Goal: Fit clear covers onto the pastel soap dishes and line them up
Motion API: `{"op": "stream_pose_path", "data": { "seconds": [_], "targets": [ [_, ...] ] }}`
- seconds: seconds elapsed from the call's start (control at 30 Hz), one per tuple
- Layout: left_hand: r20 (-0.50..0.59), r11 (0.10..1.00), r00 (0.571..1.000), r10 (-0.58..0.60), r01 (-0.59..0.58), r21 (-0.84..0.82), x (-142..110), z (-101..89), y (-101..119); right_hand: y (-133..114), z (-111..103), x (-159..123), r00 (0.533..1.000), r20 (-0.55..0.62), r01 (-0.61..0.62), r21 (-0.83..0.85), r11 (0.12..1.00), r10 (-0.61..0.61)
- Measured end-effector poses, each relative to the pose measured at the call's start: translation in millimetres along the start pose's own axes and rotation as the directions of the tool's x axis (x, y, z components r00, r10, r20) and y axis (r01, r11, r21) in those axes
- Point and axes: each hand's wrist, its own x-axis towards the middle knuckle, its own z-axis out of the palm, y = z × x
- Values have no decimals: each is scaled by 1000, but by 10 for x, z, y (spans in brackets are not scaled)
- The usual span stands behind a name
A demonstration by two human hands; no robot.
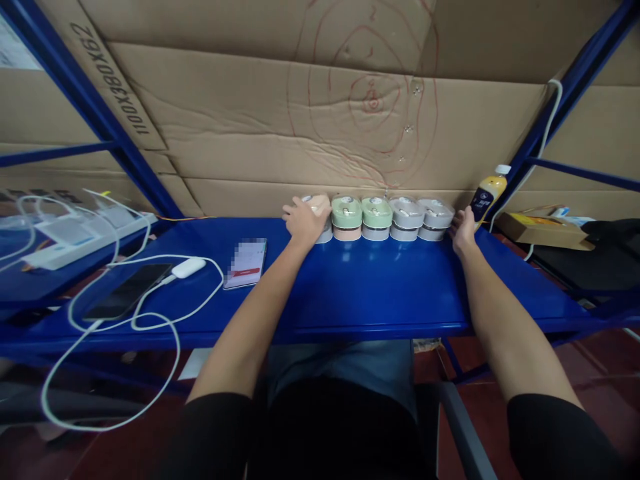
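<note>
Bracketing the row of lidded containers (pixel 376 219) on the blue shelf (pixel 350 293), the left hand (pixel 305 220) cups one end, the right hand (pixel 463 230) rests flat and unclenched against the other; light, smooth plastic, likely best pressed from both ends.

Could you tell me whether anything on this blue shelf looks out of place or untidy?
The containers stand in a neat row between the left hand and right hand. Only the white cable looks untidy, looping off the shelf edge.

Blue metal shelf (pixel 350 300), cardboard backing (pixel 250 120), dark red floor (pixel 600 360).
</note>
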Motion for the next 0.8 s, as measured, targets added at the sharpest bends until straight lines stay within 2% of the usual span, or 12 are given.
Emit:
{"op": "stream_pose_path", "data": {
  "seconds": [0.1, 0.2, 0.27, 0.37, 0.57, 0.8],
  "targets": [
    [29, 1000, 999, 27, -27, 0, -26, 43, -10, 12, 2, 46, 994, -24, -108, 53, 993, 109],
    [49, 996, 995, 82, -81, -25, -56, 26, -37, -14, 30, 49, 990, 53, -139, 98, 985, 134],
    [57, 994, 993, 99, -97, -42, -65, -1, -61, -31, 50, 32, 987, 96, -142, 108, 984, 132],
    [71, 995, 995, 66, -61, -75, -32, -48, -112, -41, 74, -3, 987, 90, -144, 90, 985, 136],
    [114, 993, 993, 3, 10, -116, 174, -186, -283, -45, 151, -96, 986, 108, -136, 52, 989, 130],
    [128, 996, 991, 34, -24, -84, 383, -377, -583, -92, 376, -301, 963, 251, -105, 14, 994, 99]
  ]
}}
